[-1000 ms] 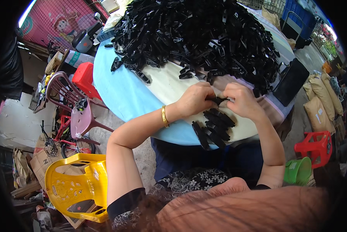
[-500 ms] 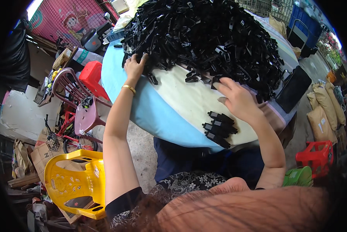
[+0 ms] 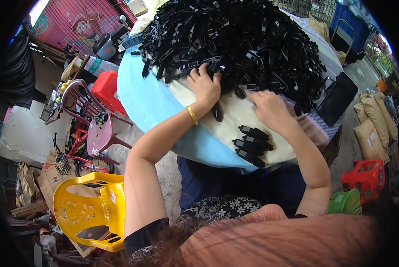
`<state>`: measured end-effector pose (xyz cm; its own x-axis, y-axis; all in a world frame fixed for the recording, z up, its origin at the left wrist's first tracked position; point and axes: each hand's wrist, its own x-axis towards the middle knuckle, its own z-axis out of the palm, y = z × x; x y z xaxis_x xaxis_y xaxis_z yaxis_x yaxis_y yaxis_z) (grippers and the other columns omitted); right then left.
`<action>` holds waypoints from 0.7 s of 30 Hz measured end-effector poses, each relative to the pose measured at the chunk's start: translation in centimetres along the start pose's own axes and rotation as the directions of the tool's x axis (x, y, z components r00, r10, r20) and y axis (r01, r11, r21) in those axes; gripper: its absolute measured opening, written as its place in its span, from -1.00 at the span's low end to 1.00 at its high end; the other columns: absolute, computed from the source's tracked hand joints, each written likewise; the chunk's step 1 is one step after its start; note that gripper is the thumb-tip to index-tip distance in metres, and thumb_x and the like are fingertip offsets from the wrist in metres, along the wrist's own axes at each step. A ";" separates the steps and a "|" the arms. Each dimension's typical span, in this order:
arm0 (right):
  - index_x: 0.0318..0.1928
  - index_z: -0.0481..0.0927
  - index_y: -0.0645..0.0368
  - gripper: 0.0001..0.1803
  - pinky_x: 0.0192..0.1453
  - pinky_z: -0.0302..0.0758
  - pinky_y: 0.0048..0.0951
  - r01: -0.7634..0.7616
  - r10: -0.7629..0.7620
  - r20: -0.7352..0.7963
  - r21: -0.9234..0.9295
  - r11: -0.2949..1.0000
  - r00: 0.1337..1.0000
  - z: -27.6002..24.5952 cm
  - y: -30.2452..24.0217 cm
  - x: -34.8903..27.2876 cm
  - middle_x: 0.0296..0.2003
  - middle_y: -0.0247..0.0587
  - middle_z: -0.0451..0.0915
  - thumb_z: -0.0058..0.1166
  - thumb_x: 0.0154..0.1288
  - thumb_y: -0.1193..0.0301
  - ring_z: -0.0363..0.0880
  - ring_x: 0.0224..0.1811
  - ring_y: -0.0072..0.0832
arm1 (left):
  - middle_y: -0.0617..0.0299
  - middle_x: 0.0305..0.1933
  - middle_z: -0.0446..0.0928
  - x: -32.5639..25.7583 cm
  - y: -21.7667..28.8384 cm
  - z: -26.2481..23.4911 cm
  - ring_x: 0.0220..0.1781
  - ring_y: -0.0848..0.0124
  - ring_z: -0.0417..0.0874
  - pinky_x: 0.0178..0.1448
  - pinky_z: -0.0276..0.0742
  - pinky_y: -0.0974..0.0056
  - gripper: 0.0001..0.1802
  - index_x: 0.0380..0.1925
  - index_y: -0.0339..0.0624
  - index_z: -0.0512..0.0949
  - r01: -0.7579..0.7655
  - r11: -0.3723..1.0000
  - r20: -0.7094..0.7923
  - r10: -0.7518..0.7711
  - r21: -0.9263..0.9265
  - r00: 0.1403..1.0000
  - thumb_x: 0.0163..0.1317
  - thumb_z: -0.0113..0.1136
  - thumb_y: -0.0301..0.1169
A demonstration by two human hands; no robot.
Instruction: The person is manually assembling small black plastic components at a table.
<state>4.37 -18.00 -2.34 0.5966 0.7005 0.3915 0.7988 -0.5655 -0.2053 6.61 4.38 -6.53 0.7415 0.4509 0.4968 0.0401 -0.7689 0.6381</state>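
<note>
A big heap of small black plastic parts (image 3: 235, 40), clip-like in shape, covers the far side of the cloth-covered table (image 3: 141, 102). My left hand (image 3: 205, 89), a gold bracelet at its wrist, reaches into the heap's near edge with thumb and fingers apart, touching the parts. One loose black part (image 3: 217, 112) lies just below that hand. To its right, my right hand (image 3: 271, 110) is closed, fingers curled close above the cloth beside the heap's edge; anything in its fingertips is hidden. Nearer to me lies a small group of black parts (image 3: 253, 146) set side by side.
A dark flat case (image 3: 337, 101) lies at the table's right edge. Left of the table stand a pink chair (image 3: 102, 131), a red stool (image 3: 108, 91) and a yellow chair (image 3: 92, 209). On the right are a red stool (image 3: 364, 180) and brown sacks (image 3: 372, 129).
My left hand has swept right along the heap's near edge, and parts there have shifted. My right hand has drawn its fingers in and lowered slightly. The small group stays put.
</note>
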 end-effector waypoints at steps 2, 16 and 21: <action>-0.24 0.53 0.28 -0.78 -0.18 0.47 -0.31 -0.136 0.121 0.109 0.147 0.980 0.987 -2.6 -1.0 -0.7 -0.31 -0.05 0.57 0.13 0.04 0.54 0.51 -0.20 -0.18 | -0.31 0.29 0.12 -0.4 0.4 0.4 0.31 -0.31 0.09 0.41 -0.02 -0.17 -0.50 0.14 -0.07 0.37 0.028 0.999 0.025 -0.028 -0.016 0.999 0.23 0.15 -0.17; -0.01 0.47 0.23 -0.53 -0.07 0.51 -0.16 -0.346 0.348 0.020 0.174 0.922 0.937 -1.7 0.8 -4.4 -0.13 0.03 0.46 0.18 -0.03 0.59 0.54 -0.14 0.00 | -0.05 -0.15 0.40 -2.6 7.9 -4.9 -0.14 0.01 0.51 -0.03 0.48 0.11 -0.51 0.03 -0.28 0.46 -0.452 0.849 0.358 0.526 -0.274 0.772 0.03 0.27 -0.47; -0.12 0.49 0.25 -0.60 -0.07 0.50 -0.14 -0.267 0.285 -0.118 0.142 0.953 0.951 -2.6 1.0 -4.6 -0.22 0.03 0.49 0.19 -0.07 0.59 0.52 -0.15 0.00 | -0.02 -0.22 0.43 -4.0 6.6 -4.4 -0.20 0.01 0.51 -0.07 0.48 0.11 -0.66 -0.14 -0.25 0.56 -0.528 0.777 0.605 0.612 -0.341 0.509 0.04 0.28 -0.43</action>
<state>2.19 -22.94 -1.98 0.7857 0.4542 0.4200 0.6128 -0.6643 -0.4281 0.96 -0.49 -1.73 0.8075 -0.5152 0.2871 -0.5891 -0.6813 0.4344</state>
